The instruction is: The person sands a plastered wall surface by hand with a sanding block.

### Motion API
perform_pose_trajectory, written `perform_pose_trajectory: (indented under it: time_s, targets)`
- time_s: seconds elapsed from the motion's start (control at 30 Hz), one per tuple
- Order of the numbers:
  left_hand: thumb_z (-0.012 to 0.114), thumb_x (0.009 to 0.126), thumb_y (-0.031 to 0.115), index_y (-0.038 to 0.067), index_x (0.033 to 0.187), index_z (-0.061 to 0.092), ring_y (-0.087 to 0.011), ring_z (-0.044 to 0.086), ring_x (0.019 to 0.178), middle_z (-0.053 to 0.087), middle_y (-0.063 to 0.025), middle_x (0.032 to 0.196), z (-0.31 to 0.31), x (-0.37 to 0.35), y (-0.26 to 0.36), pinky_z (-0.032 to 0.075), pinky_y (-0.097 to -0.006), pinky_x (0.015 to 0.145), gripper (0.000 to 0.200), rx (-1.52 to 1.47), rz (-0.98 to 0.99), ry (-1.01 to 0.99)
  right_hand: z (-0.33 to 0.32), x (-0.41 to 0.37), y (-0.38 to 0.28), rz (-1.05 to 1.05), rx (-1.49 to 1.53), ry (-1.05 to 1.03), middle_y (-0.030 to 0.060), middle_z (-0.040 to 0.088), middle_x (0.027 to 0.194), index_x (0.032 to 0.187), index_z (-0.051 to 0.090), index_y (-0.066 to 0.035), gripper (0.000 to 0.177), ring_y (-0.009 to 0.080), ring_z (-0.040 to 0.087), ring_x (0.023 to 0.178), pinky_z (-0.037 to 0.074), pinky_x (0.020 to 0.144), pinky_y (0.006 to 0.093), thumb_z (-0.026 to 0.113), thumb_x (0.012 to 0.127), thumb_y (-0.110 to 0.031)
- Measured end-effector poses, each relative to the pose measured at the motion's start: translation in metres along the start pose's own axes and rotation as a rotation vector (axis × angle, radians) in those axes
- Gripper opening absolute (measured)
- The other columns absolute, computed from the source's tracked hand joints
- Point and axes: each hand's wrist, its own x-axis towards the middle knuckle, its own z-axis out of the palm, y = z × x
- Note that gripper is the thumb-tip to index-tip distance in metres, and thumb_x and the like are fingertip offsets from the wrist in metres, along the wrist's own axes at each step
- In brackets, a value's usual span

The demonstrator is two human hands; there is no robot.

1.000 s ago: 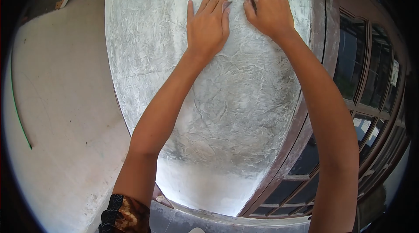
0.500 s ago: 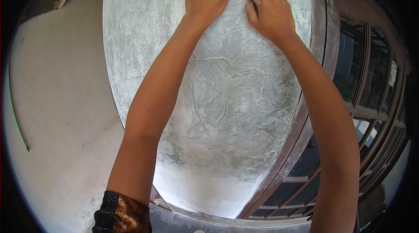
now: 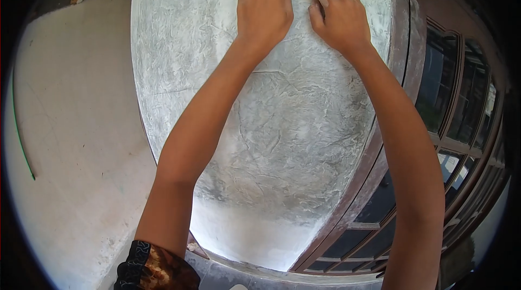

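A pale grey-white wall panel (image 3: 304,121) with a wrinkled, streaky surface fills the middle of the head view. Near its top, my left hand (image 3: 266,10) lies flat against it, fingers spread and pointing up, holding nothing that shows. Just to the right, my right hand (image 3: 342,16) rests on the same panel with its fingers apart and its thumb out to the side. A dark patch shows between that thumb and the fingers. The two hands do not touch each other.
A brown wooden frame (image 3: 399,29) borders the panel on the right, beside a door or window with glass panes (image 3: 437,75). On the left stands a plain beige wall (image 3: 81,100) with a thin green strip (image 3: 20,138). Grey floor tiles (image 3: 228,276) show at the bottom.
My left hand has moved slightly right and down on the panel, closer to my right hand. My right hand has stayed nearly in place. The view has shifted a little.
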Motion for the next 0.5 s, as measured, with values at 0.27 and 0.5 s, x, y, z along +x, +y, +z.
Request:
perform_pose_trajectory:
  time_s: [0.27, 0.5]
  targets:
    - [0.051, 0.105, 0.022, 0.009, 0.138, 0.064, -0.0322, 0.052, 0.141, 0.06, -0.0083, 0.148, 0.012, 0.029, -0.022, 0.033, -0.0675, 0.114, 0.038, -0.091, 0.0, 0.055, -0.009, 0.004, -0.006, 0.026, 0.114, -0.032, 0.0207, 0.065, 0.137, 0.121, 0.068, 0.005, 0.037, 0.0359, 0.057, 0.134, 0.04, 0.118, 0.0476, 0.061, 0.086, -0.008]
    - [0.044, 0.109, 0.02, 0.002, 0.149, 0.053, -0.0363, 0.04, 0.15, 0.047, -0.016, 0.159, 0.016, -0.036, -0.008, 0.027, -0.0631, 0.121, 0.045, -0.071, 0.029, 0.046, -0.008, 0.001, -0.007, 0.026, 0.111, -0.011, 0.0212, 0.065, 0.137, 0.119, 0.069, 0.005, 0.036, 0.036, 0.057, 0.134, 0.04, 0.118, 0.0479, 0.061, 0.086, -0.008]
